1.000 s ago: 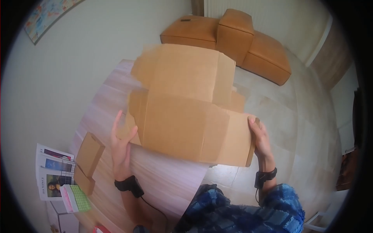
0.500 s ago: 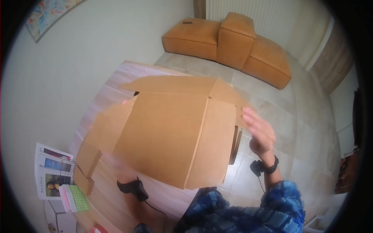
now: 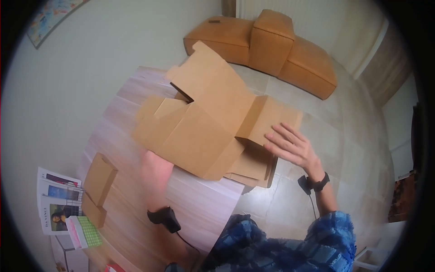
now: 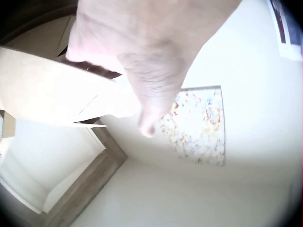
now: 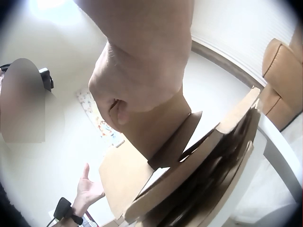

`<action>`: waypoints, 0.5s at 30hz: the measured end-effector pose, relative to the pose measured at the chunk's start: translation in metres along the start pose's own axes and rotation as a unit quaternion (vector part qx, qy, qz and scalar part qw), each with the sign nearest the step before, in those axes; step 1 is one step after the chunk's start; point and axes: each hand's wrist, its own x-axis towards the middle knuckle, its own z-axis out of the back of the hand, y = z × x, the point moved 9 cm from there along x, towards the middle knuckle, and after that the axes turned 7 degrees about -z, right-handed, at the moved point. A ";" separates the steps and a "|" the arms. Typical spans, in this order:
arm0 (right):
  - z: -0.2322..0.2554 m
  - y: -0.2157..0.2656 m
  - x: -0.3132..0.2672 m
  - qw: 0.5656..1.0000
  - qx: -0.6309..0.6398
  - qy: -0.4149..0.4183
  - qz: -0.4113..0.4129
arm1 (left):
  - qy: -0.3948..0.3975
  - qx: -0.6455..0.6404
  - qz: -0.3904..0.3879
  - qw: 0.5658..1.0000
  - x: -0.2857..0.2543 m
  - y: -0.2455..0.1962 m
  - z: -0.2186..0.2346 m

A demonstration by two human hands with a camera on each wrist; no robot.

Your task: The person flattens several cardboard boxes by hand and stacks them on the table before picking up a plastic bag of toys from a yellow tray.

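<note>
An unfolded brown cardboard box point(image 3: 195, 136), with flaps at several angles, is held over the table. Blurred in the head view, the left hand point(image 3: 156, 174) is at its near left edge; the right wrist view shows that hand point(image 5: 90, 190) with the thumb raised and the fingertips hidden behind cardboard. The right hand point(image 3: 292, 147) lies with spread, straight fingers against a raised flap point(image 3: 267, 115) on the right. Below that flap, more folded cardboard point(image 3: 253, 167) sits at the table's right edge.
A small cardboard box point(image 3: 100, 179) stands on the table point(image 3: 199, 195) at the left, beside art prints point(image 3: 59, 215) in a wire rack and a green checked item point(image 3: 89, 231). Brown leather seats point(image 3: 272, 41) are beyond the table.
The cardboard has been turned and its flaps have swung, one now pointing up and away. The right hand, earlier gripping the right edge, lifted off and now lies flat on a flap.
</note>
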 end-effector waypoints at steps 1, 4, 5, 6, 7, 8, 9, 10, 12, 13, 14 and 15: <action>0.002 -0.002 0.003 1.000 0.007 0.000 0.004 | -0.036 0.099 -0.018 0.994 0.002 0.005 0.001; 0.012 -0.018 0.016 0.999 0.036 -0.003 -0.028 | -0.009 0.193 -0.008 0.981 0.012 0.022 -0.018; 0.012 -0.027 0.016 0.996 0.054 -0.004 -0.066 | -0.029 0.176 0.001 0.984 0.010 0.030 -0.015; 0.009 -0.033 0.012 0.995 0.051 0.005 -0.088 | -0.052 0.158 0.009 0.986 0.009 0.037 -0.009; 0.004 -0.040 0.005 0.993 0.048 0.014 -0.109 | -0.075 0.140 0.015 0.987 0.007 0.043 -0.002; -0.002 -0.047 -0.003 0.990 0.046 0.022 -0.129 | -0.080 0.154 0.027 0.984 0.004 0.052 0.004; -0.002 -0.049 -0.001 0.987 0.060 0.036 -0.144 | -0.089 0.159 0.040 0.982 0.003 0.053 0.011; -0.011 -0.048 -0.011 0.984 0.065 0.054 -0.156 | -0.095 0.170 0.051 0.979 0.002 0.058 0.018; -0.035 -0.041 -0.039 0.976 0.077 0.087 -0.183 | -0.092 0.233 0.026 0.968 0.000 0.062 0.028; -0.042 -0.035 -0.042 0.970 0.087 0.101 -0.203 | -0.091 0.262 0.014 0.961 0.001 0.063 0.032; -0.040 -0.032 -0.042 0.970 0.083 0.098 -0.208 | -0.083 0.263 -0.012 0.961 0.005 0.064 0.034; -0.041 -0.029 -0.042 0.969 0.081 0.092 -0.212 | -0.076 0.266 -0.041 0.960 0.010 0.060 0.034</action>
